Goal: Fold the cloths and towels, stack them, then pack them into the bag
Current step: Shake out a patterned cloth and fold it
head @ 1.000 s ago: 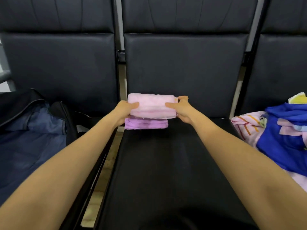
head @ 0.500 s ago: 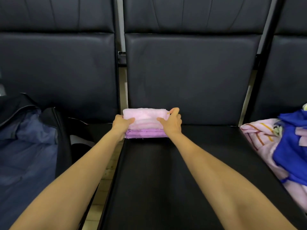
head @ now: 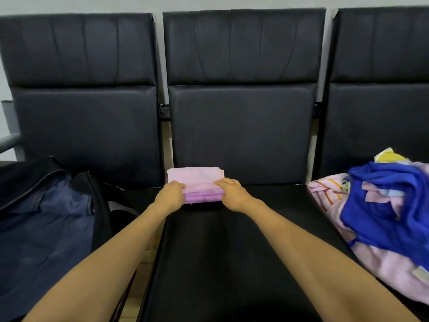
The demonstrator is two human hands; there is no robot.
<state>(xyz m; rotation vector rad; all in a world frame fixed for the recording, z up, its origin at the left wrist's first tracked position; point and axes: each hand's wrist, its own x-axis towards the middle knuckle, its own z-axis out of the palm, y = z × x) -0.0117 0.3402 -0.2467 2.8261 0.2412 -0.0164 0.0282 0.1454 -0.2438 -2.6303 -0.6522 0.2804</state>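
A folded pink towel (head: 195, 178) lies on top of a folded purple towel (head: 203, 197) at the back left corner of the middle black seat (head: 220, 252). My left hand (head: 170, 194) grips the stack's left end, with its fingers curled over the pink towel's front edge. My right hand (head: 232, 192) holds the right end the same way, thumb on top. On the left seat sits the open dark blue bag (head: 46, 228), its inside showing.
The right seat holds an unfolded heap: a bright blue cloth (head: 385, 205) over a pink striped towel (head: 325, 194), with a yellow cloth (head: 387, 156) behind. Black seat backs (head: 239, 126) stand right behind the stack. A gap separates the middle seat from the left one.
Both hands lowered the pink towel onto the purple one and now hold it down on the stack. The view has tilted up, showing more of the seat backs.
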